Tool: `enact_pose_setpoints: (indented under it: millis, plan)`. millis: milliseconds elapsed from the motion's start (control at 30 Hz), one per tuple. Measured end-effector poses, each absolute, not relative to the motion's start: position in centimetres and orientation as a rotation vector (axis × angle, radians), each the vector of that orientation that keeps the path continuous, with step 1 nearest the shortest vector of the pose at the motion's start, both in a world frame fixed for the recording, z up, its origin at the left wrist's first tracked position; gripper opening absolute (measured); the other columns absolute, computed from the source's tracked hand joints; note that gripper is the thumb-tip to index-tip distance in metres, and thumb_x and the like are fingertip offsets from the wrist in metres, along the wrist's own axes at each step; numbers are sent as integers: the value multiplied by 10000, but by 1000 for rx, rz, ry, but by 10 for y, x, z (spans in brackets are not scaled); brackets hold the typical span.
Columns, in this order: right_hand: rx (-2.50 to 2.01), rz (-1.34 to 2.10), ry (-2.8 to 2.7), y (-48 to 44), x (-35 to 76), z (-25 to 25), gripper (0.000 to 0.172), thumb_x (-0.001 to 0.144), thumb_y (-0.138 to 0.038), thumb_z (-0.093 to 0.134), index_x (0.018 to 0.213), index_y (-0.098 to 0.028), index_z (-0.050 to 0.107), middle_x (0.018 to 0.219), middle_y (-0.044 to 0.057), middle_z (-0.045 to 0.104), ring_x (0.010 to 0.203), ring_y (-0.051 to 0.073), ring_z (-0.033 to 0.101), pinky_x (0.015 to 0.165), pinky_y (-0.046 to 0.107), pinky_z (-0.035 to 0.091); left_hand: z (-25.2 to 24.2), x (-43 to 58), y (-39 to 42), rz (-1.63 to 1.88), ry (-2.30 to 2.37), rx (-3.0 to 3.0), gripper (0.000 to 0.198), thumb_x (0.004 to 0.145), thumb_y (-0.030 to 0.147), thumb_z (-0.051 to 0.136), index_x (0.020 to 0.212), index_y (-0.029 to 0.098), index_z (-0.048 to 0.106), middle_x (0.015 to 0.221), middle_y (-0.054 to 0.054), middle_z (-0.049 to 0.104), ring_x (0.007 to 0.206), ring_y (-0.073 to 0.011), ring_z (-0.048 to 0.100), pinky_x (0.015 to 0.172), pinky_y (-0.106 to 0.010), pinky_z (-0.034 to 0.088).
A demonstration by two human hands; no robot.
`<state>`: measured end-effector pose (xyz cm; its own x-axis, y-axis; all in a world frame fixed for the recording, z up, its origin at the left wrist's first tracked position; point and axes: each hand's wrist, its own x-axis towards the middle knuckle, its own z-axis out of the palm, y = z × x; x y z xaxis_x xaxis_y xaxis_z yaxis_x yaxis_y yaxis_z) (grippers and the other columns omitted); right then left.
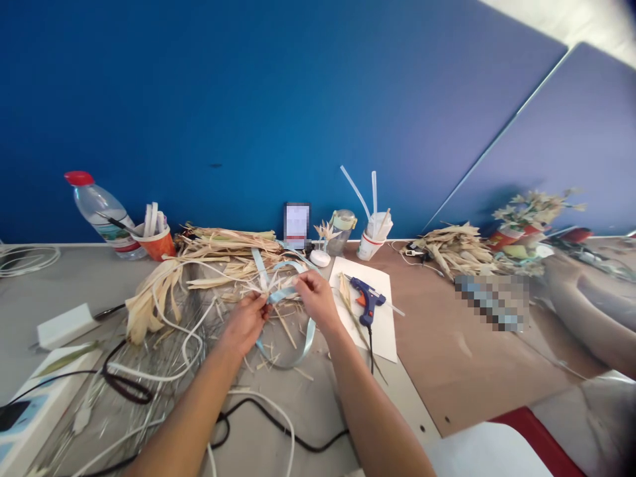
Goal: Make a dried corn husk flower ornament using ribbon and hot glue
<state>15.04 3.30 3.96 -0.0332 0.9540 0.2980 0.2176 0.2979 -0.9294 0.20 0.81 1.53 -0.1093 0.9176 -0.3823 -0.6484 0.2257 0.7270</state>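
My left hand (247, 321) and my right hand (314, 298) meet over the middle of the table, both pinched on a light blue ribbon (303, 344). The ribbon runs between the fingertips, loops down toward me and trails up past the hands. Under and behind the hands lies a heap of dried corn husks (218, 262) with loose strips scattered about.
A blue glue gun (366, 298) lies on white paper (382, 324) to the right. Behind stand a water bottle (102, 212), an orange cup (156, 242) and a white cup of glue sticks (372, 238). Cables (258, 411) cross the near table. Another person's arm (591, 311) rests far right.
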Motion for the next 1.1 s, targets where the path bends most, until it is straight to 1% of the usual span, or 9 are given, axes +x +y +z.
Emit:
enact_pose_setpoints:
  millis: [100,167,233,333,400,467,600,867,1100]
  plan:
    - [-1127,662,-1669,36,146,33,136,778,-250,555,741,-174,661,861,58,669,896,190,575,879,325,392,15,3,8,1376,1001,385,167,630,57,695,646,148,557,553,25,598,467,-85,527,455,-180,370]
    - [-1144,651,-1747,37,143,29,133,784,-238,560,790,-180,679,922,67,691,956,201,579,919,336,382,14,3,9,1390,1004,404,174,600,73,721,647,145,570,552,32,596,469,-80,518,464,-182,375]
    - [-1191,725,-1797,37,140,28,139,794,-237,556,811,-187,685,895,52,701,927,194,591,883,320,404,12,3,9,1407,999,430,181,573,93,746,660,139,594,577,30,605,489,-77,520,487,-185,388]
    - [-1243,962,-1793,36,139,27,187,817,-261,521,748,-174,672,710,12,664,730,155,588,712,261,429,8,2,10,1417,982,494,204,547,146,778,682,131,627,623,20,620,533,-79,523,525,-193,401]
    - [-1259,1113,-1745,36,138,27,225,807,-290,521,659,-161,630,588,-21,585,596,122,525,593,229,392,7,2,10,1410,983,547,220,540,187,791,686,131,635,634,18,619,545,-79,513,536,-199,396]
    - [-1257,1211,-1685,36,138,26,219,765,-299,557,598,-159,585,532,-46,521,536,100,462,547,216,356,6,2,10,1410,1004,601,238,534,222,799,686,134,639,640,19,618,551,-80,500,539,-204,384]
    - [-1201,1305,-1609,35,138,26,138,696,-262,604,608,-157,590,565,-50,543,557,95,458,577,216,359,6,4,8,1417,1058,697,279,536,290,800,716,139,649,701,0,643,637,-112,534,602,-230,407]
    - [-1217,1296,-1626,35,139,28,128,691,-249,601,599,-161,596,567,-44,559,558,102,466,582,222,363,1,4,10,1421,1155,759,357,520,402,804,693,152,617,711,-4,635,690,-157,557,668,-292,454]
    - [-1237,1249,-1642,37,142,26,117,705,-224,597,613,-153,613,567,-46,567,570,101,490,595,215,384,5,2,9,1367,1077,682,221,582,272,784,678,151,625,680,-6,629,610,-130,530,591,-259,420]
